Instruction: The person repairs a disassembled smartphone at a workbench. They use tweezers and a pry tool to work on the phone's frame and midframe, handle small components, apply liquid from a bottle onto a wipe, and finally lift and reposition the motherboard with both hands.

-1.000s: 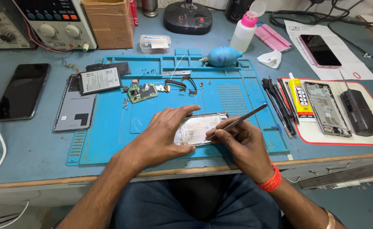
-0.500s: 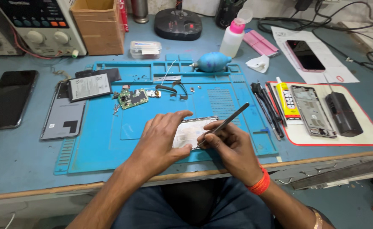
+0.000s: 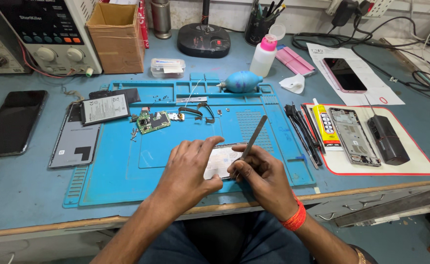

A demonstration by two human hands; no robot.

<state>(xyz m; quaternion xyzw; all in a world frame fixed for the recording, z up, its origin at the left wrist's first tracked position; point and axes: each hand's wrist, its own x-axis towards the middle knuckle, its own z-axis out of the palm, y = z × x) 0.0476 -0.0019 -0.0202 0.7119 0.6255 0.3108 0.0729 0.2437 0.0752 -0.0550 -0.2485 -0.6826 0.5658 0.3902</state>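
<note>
The phone frame (image 3: pixel 223 162) lies flat on the blue repair mat (image 3: pixel 127 171), near the mat's front edge. The left hand (image 3: pixel 190 168) covers the frame's left part; its grip is clamped on the frame, fingers along the far edge and thumb at the near edge. The right hand (image 3: pixel 264 176) rests just right of the frame, its grip pinched on a metal tool (image 3: pixel 252 138) whose tip meets the frame's right side. The tool's shaft rises away from the hand, toward the far side of the mat.

Compared with 0.5 s ago, both hands keep the same hold, and the tool stands steeper.

Beyond the left hand, a circuit board (image 3: pixel 152 121) and loose parts lie on the mat. Right of the right hand, a row of hand tools (image 3: pixel 303 134) lies at the mat's edge. The worktop (image 3: pixel 24 195) carries a battery (image 3: pixel 105 108) left of the circuit board.
</note>
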